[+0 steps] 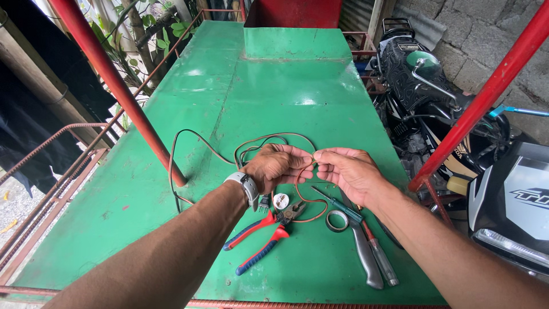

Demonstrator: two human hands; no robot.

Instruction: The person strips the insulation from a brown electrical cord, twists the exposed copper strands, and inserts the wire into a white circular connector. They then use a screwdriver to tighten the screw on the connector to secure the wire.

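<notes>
Both hands meet above a green metal table (269,91). My left hand (278,166), with a grey watch at the wrist, pinches a thin brown wire (189,134) at its fingertips. My right hand (349,170) grips the same wire just to the right, fingertips almost touching the left ones. The wire loops away to the left and back over the table. Under the hands lie pliers with red and blue handles (260,240), a small white socket part (280,201), a roll of tape (337,220), a green-handled screwdriver (337,206) and a grey-handled tool (366,257).
Red metal posts rise at the left (123,91) and right (486,94) of the table. Motorcycles (446,114) stand close along the right side. A rusty rebar frame (51,194) and plants are on the left, a stone wall at the back right.
</notes>
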